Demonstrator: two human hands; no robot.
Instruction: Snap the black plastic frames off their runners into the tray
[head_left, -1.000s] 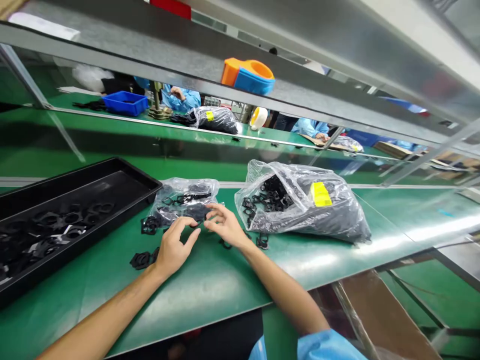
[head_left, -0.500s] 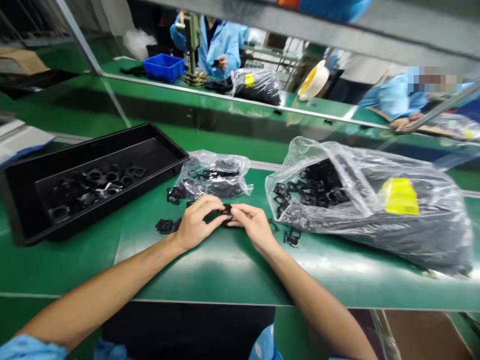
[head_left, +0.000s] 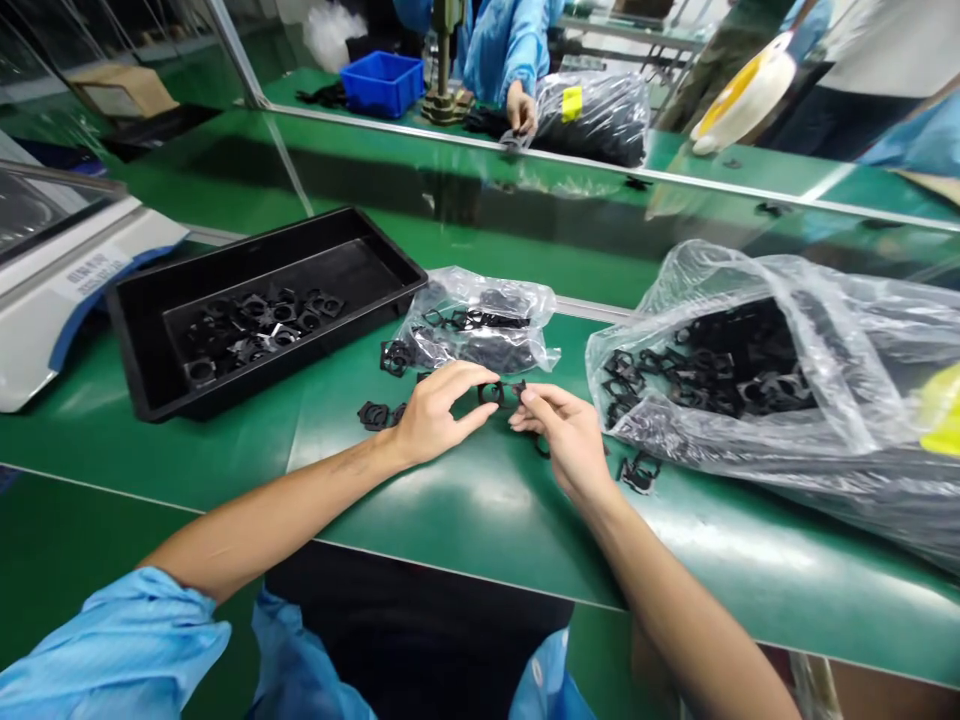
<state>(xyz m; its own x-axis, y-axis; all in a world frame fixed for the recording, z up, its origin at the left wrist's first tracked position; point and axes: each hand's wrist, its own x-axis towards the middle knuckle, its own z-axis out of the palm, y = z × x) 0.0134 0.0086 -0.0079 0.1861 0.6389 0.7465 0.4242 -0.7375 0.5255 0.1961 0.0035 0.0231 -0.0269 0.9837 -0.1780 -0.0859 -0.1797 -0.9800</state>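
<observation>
1. Left hand (head_left: 439,410): thumb and forefinger are closed narrowly on one black ring (head_left: 491,392), held just above the green table (head_left: 465,520).
2. Right hand (head_left: 566,435): its fingertips are pinched together at the right edge of the same ring. The other fingers are curled loosely.
3. The ring sits between the two hands, just in front of the small bag (head_left: 480,335).
4. Two clear plastic bags of black parts lie on the near table: the small bag, and a large bag (head_left: 780,390) to its right with one yellow label (head_left: 941,410).
5. Three loose clusters of parts (head_left: 375,413) lie on the table near the hands. The number of pieces in each cannot be told.
6. One black tray (head_left: 150,340) stands to the left and holds a heap of parts, overlapping and not countable.
7. On the far table are one blue bin (head_left: 382,82) and one more bag (head_left: 600,115), with a co-worker's hand (head_left: 520,108) at it.
</observation>
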